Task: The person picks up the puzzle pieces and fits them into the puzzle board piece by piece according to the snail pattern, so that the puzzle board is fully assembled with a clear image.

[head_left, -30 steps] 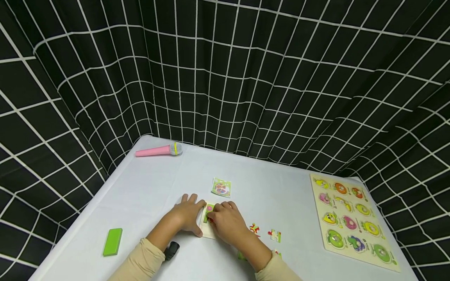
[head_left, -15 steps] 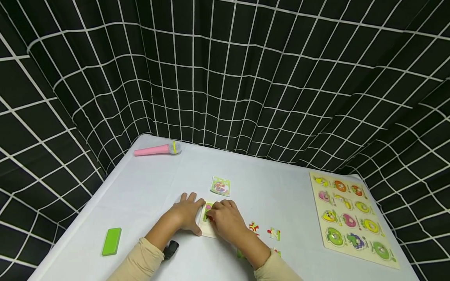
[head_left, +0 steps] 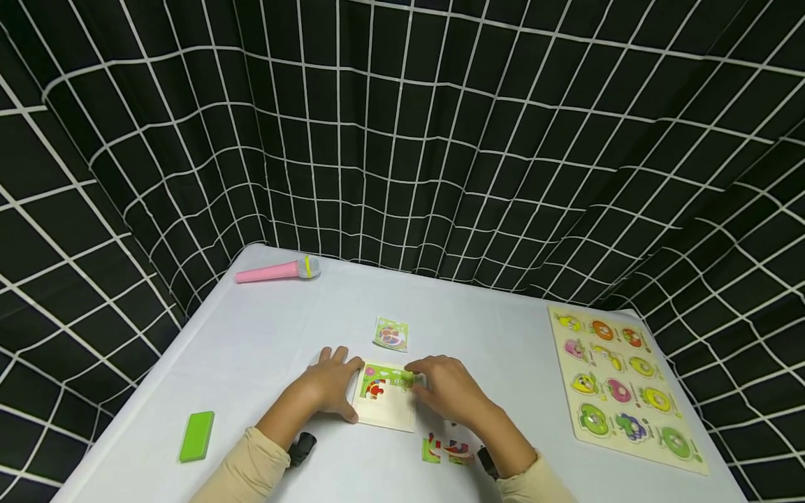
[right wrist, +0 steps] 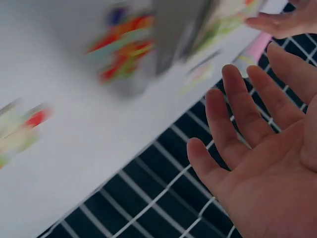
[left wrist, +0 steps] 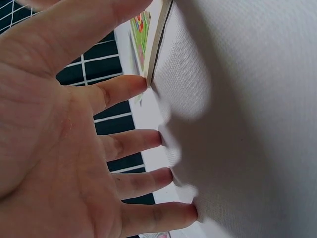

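A small pale puzzle tray (head_left: 386,417) lies on the white table, with a green strip of pieces (head_left: 393,377) along its far side and a red patch at its left. My left hand (head_left: 332,385) rests at the tray's left edge, its thumb and index finger touching the edge. In the left wrist view its fingers (left wrist: 143,136) are straight and spread. My right hand (head_left: 449,388) hovers by the tray's right edge; its palm (right wrist: 267,178) looks empty in the right wrist view. Loose jigsaw pieces (head_left: 431,448) lie below the right hand, blurred in the right wrist view.
Behind the tray lies a small picture card (head_left: 391,335). A pink toy microphone (head_left: 270,272) is at the far left, a green block (head_left: 197,436) at the near left. A fruit peg puzzle board (head_left: 610,441) stretches along the right. Black grid cloth (head_left: 402,140) hangs behind.
My right hand has come off the tray's left part and moved right, uncovering the green strip and red patch. The left hand stays at the left edge.
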`<move>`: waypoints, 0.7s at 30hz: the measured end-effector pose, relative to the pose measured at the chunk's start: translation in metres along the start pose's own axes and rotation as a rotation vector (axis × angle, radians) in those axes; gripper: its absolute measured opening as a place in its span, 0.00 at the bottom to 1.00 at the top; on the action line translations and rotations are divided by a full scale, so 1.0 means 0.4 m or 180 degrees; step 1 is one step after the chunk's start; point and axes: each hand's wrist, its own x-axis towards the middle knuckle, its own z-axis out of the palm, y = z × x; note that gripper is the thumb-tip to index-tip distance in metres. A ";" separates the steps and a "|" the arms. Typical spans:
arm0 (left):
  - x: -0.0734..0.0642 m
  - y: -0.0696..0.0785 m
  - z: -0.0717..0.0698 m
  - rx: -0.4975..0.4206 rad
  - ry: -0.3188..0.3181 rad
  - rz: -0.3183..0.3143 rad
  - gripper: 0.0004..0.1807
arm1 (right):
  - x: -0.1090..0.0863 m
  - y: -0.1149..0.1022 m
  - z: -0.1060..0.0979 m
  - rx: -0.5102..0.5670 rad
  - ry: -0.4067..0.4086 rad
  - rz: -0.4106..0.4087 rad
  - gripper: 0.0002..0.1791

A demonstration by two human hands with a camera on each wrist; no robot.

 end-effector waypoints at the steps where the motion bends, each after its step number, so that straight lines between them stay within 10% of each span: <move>1: 0.000 0.001 0.000 -0.0017 -0.0002 0.0010 0.49 | -0.013 0.011 -0.002 -0.0026 0.0005 0.0043 0.16; 11: -0.004 -0.007 -0.012 -0.0102 -0.0014 0.0014 0.49 | -0.111 0.090 -0.006 -0.0144 -0.0101 0.0498 0.20; 21: -0.002 -0.006 0.000 -0.0130 0.0020 0.0094 0.49 | -0.149 0.119 -0.005 -0.0207 -0.0173 0.0388 0.17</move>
